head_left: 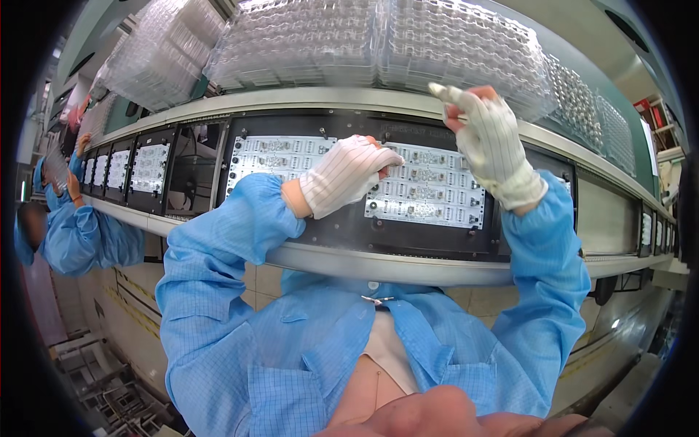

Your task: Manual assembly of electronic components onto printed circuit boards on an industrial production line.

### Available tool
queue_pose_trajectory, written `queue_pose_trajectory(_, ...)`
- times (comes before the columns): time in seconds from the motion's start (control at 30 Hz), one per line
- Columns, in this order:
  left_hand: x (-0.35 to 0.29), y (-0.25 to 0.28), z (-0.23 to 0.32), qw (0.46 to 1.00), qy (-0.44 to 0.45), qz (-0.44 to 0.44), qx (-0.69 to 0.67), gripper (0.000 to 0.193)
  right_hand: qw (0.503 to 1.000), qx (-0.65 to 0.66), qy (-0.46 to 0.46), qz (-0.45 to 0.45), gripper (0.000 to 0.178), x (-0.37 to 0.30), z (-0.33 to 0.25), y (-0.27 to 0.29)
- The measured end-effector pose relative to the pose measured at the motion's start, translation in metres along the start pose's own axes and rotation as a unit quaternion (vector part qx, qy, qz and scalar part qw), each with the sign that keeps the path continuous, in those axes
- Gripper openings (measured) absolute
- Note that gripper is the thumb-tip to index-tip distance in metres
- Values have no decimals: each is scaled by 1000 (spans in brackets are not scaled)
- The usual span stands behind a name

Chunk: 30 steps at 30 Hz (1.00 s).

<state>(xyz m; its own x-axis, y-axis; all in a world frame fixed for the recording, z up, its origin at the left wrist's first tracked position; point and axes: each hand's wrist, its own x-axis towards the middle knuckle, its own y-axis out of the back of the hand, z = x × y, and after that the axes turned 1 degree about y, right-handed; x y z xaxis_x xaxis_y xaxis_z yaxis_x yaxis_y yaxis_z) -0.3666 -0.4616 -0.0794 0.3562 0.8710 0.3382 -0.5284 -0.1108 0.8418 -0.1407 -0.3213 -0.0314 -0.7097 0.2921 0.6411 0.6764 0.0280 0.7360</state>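
Right board (429, 193) lies in the black carrier (335, 234), left board (284, 149) at its 9 o'clock. I have the left hand (346, 175) at the right board's 10 o'clock, fingers bent; the grip looks narrow, but its contents are hidden, so I cannot tell if it holds anything. Right hand (493, 138) is at 2 o'clock, fingers toward 11; grip appears narrow, any small part unreadable.

Risks, my judgement: gloved fingertips dragged sideways could disturb the right board's parts; uneven pressure at one edge could unseat it. The left sleeve (244, 218), overlapping the left board, could snag it. A wide right-hand swing toward 12 o'clock could knock the trays (459, 54).
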Motion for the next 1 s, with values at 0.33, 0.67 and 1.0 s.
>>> queue_pose_trajectory(0.33, 3, -20, 8, 990, -55, -42, 121, 28, 990, 47, -132, -15, 53, -77, -28, 36)
queue_pose_trajectory(0.67, 11, -24, 2, 993, -47, -56, 96, 30, 984, 67, -162, -16, 49, -99, -36, 30)
queue_pose_trajectory(1.0, 10, -21, 0, 999, 1, -44, 7, 38, 974, 99, -202, -2, 49, -107, -32, 22)
